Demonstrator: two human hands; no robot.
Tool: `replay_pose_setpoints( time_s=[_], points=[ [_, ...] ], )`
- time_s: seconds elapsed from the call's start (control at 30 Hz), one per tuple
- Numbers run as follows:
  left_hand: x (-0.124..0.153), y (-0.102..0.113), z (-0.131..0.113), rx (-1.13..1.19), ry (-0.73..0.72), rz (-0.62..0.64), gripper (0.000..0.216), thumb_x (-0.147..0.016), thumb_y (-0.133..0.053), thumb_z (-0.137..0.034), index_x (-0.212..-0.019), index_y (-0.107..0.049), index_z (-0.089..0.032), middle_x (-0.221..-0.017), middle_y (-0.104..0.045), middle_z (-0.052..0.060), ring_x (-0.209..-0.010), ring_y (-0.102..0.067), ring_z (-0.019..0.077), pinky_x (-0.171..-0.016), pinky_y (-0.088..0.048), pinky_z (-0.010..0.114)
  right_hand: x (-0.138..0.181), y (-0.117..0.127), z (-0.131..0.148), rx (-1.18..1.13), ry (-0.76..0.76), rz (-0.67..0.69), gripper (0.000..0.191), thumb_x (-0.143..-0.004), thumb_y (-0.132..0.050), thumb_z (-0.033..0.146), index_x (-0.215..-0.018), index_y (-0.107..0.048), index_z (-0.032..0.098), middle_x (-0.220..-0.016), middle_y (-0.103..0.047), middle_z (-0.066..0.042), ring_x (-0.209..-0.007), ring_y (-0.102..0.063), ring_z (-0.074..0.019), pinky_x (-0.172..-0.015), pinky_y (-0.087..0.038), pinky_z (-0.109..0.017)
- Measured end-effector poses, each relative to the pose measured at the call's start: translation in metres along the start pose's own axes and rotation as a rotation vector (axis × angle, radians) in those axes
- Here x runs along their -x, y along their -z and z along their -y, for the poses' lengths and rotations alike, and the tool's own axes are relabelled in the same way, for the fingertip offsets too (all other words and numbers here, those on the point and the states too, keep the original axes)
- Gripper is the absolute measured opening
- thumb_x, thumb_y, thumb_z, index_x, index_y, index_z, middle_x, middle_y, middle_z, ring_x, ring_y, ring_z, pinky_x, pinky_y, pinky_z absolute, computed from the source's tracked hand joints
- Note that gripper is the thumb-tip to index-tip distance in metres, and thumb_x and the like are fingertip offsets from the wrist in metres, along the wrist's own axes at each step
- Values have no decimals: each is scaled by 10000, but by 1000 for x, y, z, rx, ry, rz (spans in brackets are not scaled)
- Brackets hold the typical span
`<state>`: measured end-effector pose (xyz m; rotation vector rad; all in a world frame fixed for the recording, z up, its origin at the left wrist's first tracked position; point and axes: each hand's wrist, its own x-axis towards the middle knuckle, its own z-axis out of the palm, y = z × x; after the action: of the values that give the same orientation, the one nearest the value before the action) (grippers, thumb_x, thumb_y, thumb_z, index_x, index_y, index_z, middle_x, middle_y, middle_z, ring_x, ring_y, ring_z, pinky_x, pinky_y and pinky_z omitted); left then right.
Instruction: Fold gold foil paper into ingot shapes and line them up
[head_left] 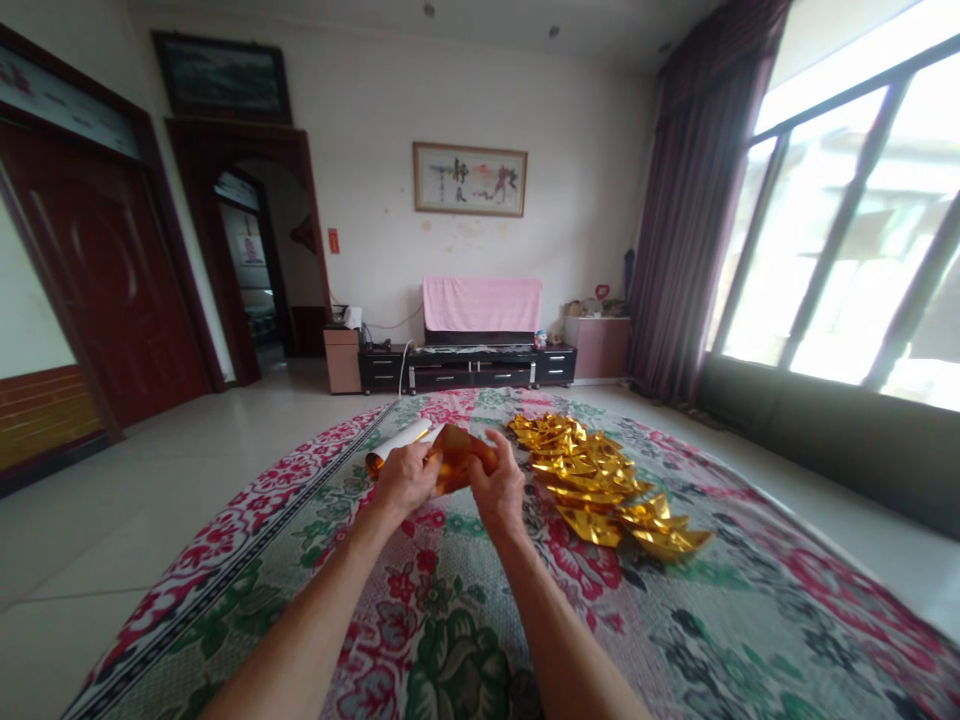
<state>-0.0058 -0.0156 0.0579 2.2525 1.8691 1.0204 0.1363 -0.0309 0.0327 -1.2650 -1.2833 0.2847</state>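
Head view, only camera: left hand [409, 478] and right hand [499, 488] both up front, over a flowered cloth [450, 625], gripping one gold sheet [454, 468] between them. Left thumb and fingers pinch its left side; right thumb is on the near face, fingers curled round the right side, some fingertips hidden. Sheet is roughly mid-cloth, bent or creased, lifted toward the wearer; can't tell whether its lower edge touches the cloth. Just beyond and left of the left hand lies a white roll [403, 441] with a gold end, partly hidden by that hand; contact unclear. Right of the right hand, apart from it, a long heap of folded gold pieces [592, 468], pointed and boat-like, overlapping, running from the far side toward the near right. Progress, judged: plenty of pieces look finished, too overlapped to count; the sheet in hand seems at an early fold, no boat shape yet, so most of its shaping is left. Whether the roll is unused stock can't be told. Behind: low black cabinet [448, 377], pink cover [484, 303] above it.
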Motion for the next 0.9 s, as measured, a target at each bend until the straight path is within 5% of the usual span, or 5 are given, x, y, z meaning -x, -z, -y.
replay_pose_setpoints(
  time_s=[0.1, 0.27, 0.5, 0.7, 0.9],
  points=[
    [-4, 1, 8, 38, 81, -9, 314, -796, -457, -366, -787, -696, -164, -644, -662, 62, -617, -583, 159, -560, -341, 225, 1, 2, -5, 77, -29, 46, 338, -723, -474, 304, -1001, -622, 182, -763, -669, -29, -686, -605, -162, -681, -437, -248],
    [-3, 1, 14, 73, -5, 61, 267, -777, -493, -356, -832, -715, -219, -685, -679, 27, -651, -600, 153, -573, -344, 214, 3, 1, -14, 183, -39, 59, 294, -752, -445, 371, -724, -672, 185, -677, -647, -46, -646, -583, -167, -623, -418, -245],
    [1, -10, 15, 390, 186, 230, 349, -759, -517, -443, -856, -697, -161, -367, -525, -21, -363, -497, 126, -382, -292, 195, 5, -12, -16, -669, -414, 169, 358, -744, -461, 445, -937, -587, 171, -712, -662, -8, -576, -611, -136, -474, -457, -206],
    [4, -12, 11, 912, 233, 298, 532, -666, -647, -463, -1096, -622, -151, -921, -690, 77, -715, -659, 194, -489, -452, 210, 6, -4, -10, -854, -450, 210, 330, -698, -562, 426, -922, -609, 189, -846, -675, -23, -762, -638, -151, -549, -482, -202],
    [8, -17, 20, 828, 148, 272, 532, -636, -656, -494, -1094, -632, -224, -1171, -612, 59, -1006, -591, 246, -671, -526, 281, -1, -3, -19, -756, -302, 130, 166, -608, -593, 278, -729, -659, 185, -1020, -661, -20, -858, -611, -163, -718, -484, -252]
  ],
)
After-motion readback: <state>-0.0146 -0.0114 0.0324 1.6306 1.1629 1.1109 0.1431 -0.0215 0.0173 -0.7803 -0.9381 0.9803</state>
